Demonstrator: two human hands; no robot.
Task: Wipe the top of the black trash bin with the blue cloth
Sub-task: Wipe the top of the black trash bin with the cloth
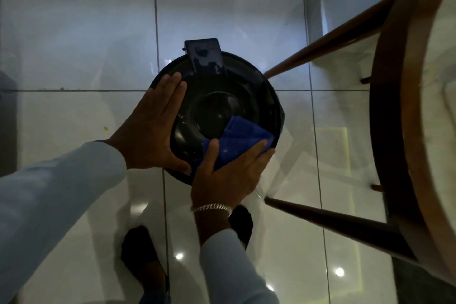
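A round black trash bin [234, 86] stands on the tiled floor, seen from straight above, with a glossy domed lid and a hinge tab at its far edge. The blue cloth [240, 137] lies on the near right part of the lid. My right hand [227, 175] presses down on the cloth, thumb and fingers spread over it. My left hand [153, 128] lies flat against the bin's left rim with the fingers straight and holds nothing.
A round wooden-framed table [399, 131] with slanted legs [328, 39] stands close to the bin's right. Glossy white floor tiles [74, 118] surround the bin. My two dark shoes [140, 252] are just below it. A white wall base runs along the top.
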